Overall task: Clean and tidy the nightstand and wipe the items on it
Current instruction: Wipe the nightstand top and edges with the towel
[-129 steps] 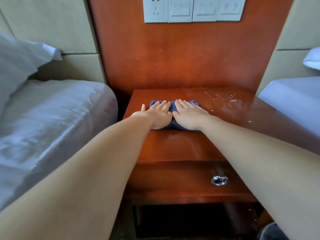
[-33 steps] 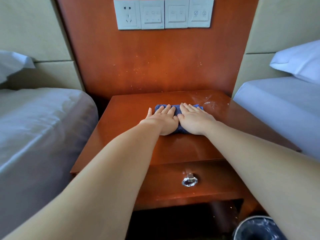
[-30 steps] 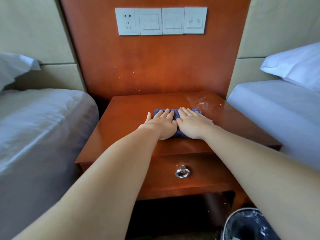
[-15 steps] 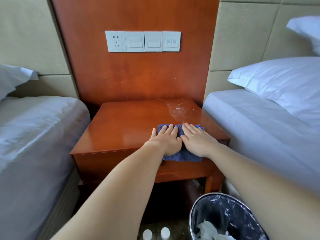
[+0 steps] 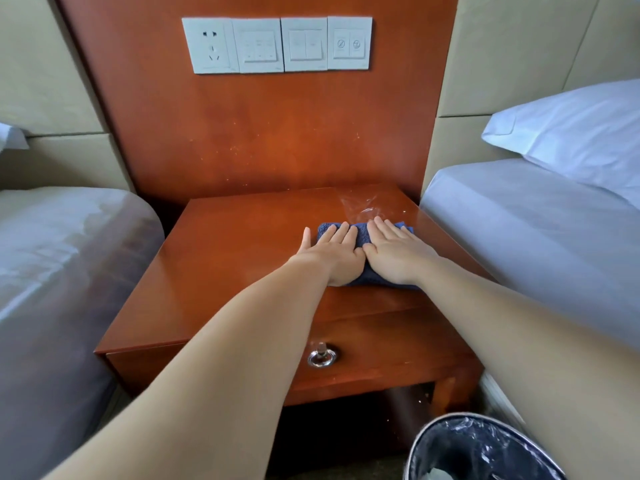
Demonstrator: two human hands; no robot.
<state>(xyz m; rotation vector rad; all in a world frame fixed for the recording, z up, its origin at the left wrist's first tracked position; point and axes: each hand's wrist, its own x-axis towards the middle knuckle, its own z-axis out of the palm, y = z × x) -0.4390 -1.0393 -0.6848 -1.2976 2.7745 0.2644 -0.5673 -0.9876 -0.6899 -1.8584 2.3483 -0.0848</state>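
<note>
- The cloth (image 5: 362, 239) is dark blue, folded and thick-piled. The nightstand (image 5: 225, 258) is glossy red-brown wood, with a whitish smear (image 5: 360, 206) near the back right of its top.
- Around it are the left bed (image 5: 52, 271), a ring pull (image 5: 322, 356) on the drawer, a lined bin (image 5: 426, 431) and the right bed (image 5: 519, 237).
- My left hand (image 5: 334, 254) and right hand (image 5: 398, 258) lie flat, side by side, fingers straight. They press the cloth on the top's right half and cover most of it.
</note>
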